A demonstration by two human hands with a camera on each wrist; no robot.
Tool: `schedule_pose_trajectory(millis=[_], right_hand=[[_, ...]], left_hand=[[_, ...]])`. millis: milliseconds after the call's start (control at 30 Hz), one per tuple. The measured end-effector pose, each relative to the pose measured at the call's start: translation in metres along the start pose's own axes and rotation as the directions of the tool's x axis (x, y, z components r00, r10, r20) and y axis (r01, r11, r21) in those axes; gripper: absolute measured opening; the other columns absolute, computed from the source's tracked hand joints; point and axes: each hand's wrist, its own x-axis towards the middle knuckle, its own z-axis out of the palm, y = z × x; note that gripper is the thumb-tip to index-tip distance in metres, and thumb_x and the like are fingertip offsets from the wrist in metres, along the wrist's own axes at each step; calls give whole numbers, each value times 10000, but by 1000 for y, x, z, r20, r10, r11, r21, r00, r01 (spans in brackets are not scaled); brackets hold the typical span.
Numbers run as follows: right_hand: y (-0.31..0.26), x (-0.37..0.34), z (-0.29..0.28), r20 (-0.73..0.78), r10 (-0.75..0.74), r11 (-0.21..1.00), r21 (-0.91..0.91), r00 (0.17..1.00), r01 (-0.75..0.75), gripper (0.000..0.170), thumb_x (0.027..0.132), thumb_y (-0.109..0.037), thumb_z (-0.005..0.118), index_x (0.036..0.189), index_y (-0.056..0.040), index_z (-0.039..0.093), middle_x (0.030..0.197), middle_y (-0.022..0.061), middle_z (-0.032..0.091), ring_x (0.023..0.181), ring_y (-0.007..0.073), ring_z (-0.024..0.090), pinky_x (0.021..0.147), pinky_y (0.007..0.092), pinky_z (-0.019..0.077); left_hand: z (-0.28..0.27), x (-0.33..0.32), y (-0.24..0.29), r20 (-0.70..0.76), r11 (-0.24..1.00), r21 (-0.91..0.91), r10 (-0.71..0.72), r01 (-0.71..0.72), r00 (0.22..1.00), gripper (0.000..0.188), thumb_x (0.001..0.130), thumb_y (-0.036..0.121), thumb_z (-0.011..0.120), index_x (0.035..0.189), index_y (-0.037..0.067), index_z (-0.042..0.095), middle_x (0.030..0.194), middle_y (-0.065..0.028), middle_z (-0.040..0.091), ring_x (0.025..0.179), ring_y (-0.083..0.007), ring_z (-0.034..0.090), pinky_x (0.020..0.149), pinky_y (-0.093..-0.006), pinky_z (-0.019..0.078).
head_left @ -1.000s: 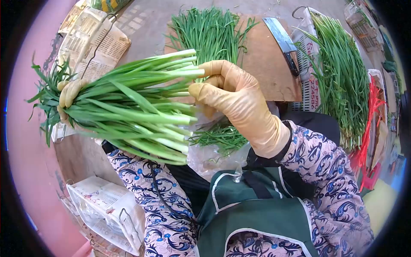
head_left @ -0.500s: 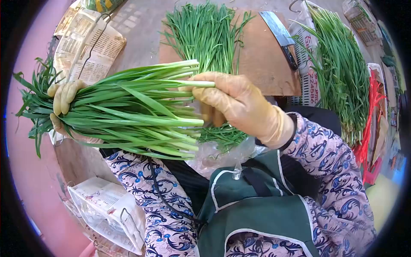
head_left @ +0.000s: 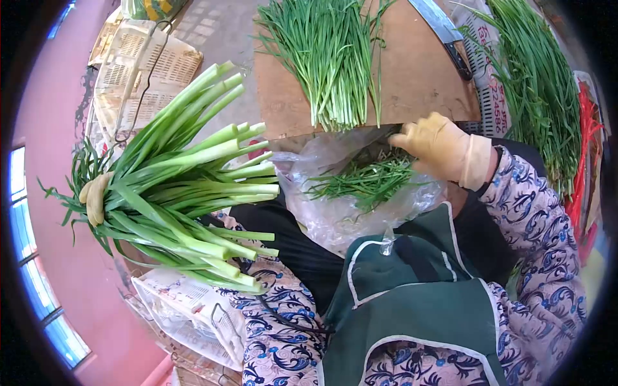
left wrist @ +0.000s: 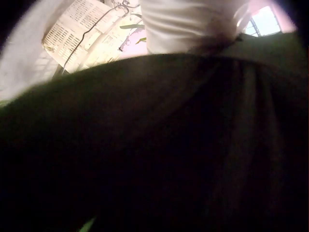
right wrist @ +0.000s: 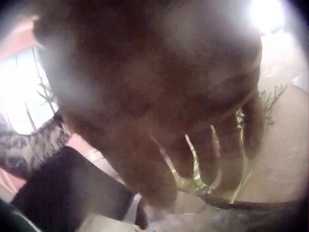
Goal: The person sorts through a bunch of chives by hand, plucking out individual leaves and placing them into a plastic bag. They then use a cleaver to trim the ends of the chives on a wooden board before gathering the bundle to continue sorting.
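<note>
In the head view the left hand (head_left: pixel 96 198) grips a bunch of green leafy stalks (head_left: pixel 193 186) near the leafy end, its pale cut ends fanned toward the right. The gloved right hand (head_left: pixel 441 149) is away from the bunch, over the edge of a clear plastic bag (head_left: pixel 315 219) holding loose green trimmings (head_left: pixel 370 183). In the right wrist view the right hand (right wrist: pixel 159 96) is dark, its fingers pointing down and slightly apart, with gaps between them. The left wrist view is mostly dark, with a pale glove part (left wrist: pixel 193 24) at the top.
A brown board (head_left: pixel 418 83) holds a pile of green stalks (head_left: pixel 328 64) and a cleaver (head_left: pixel 441 26). At the right, more stalks (head_left: pixel 537 83) lie in a white crate (head_left: pixel 492 96) beside red strips (head_left: pixel 586 141). White crates (head_left: pixel 148 77) stand at the left.
The right hand has left the stalk ends and moved right, over the bag. The bunch has fanned out wider in the left hand. The head view has shifted, showing windows at left.
</note>
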Motion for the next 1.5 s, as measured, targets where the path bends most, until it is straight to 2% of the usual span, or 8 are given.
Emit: schedule_pose_trajectory(millis=[267,400,600,633,767,1000,1333,1500], right_hand=[[-89,58,-9,-199,-122,471,851,972,233,434,960,-338,589,1203,21,602,1091,202,667,1021,294,632,898,363,491],[-106,62,-5,102,39,264,958,994,-109,328,936,-236,635,1182,-19,627,993,139,703,891,240,669,799,319,517],[-101,68,12,-328,121,466,852,937,238,190,876,-115,660,1017,12,657,883,162,687,798,212,671,718,326,516],[-104,74,14,-357,134,283,908,925,309,243,854,-164,686,1006,21,645,833,207,660,786,246,669,707,343,505],[-102,62,-13,-153,32,736,673,988,81,317,845,-99,723,1135,-10,630,950,60,680,844,142,613,796,305,503],[-87,71,-3,-151,106,171,977,983,131,285,852,-17,695,1126,19,628,1043,64,682,976,144,625,895,281,490],[-68,68,-7,28,-19,344,939,999,-19,353,854,-136,729,1171,-5,645,1058,51,700,953,104,609,864,269,483],[-85,68,1,-51,61,96,994,997,45,262,834,-121,753,1063,-18,674,1008,31,701,941,97,615,835,256,491]], left_hand=[[-47,25,41,344,971,-189,-74,146,936,207,972,123,419,917,74,612,866,15,694,855,-128,645,914,-255,418],[-69,41,56,541,930,-229,-122,286,832,292,997,125,381,872,90,642,887,8,731,876,-135,668,929,-252,414],[-60,33,46,371,943,-238,-132,231,919,195,976,97,430,831,112,560,856,-2,734,821,-144,666,904,-246,409],[-60,31,39,353,939,-283,-85,193,932,187,974,86,436,838,108,561,850,5,735,812,-140,668,906,-244,406],[-48,25,17,204,957,-281,-20,78,979,113,924,14,549,1012,24,479,817,-2,730,801,-158,672,899,-246,432],[-61,42,9,425,954,-267,-12,138,905,75,951,51,516,1010,12,538,853,-8,740,824,-138,672,866,-211,477],[-46,37,6,297,952,-210,-155,223,942,69,957,44,501,943,57,567,840,1,741,794,-140,672,879,-230,451],[-47,36,3,280,951,-210,-162,225,946,165,870,15,630,1008,42,545,807,27,735,787,-125,664,911,-232,415]])
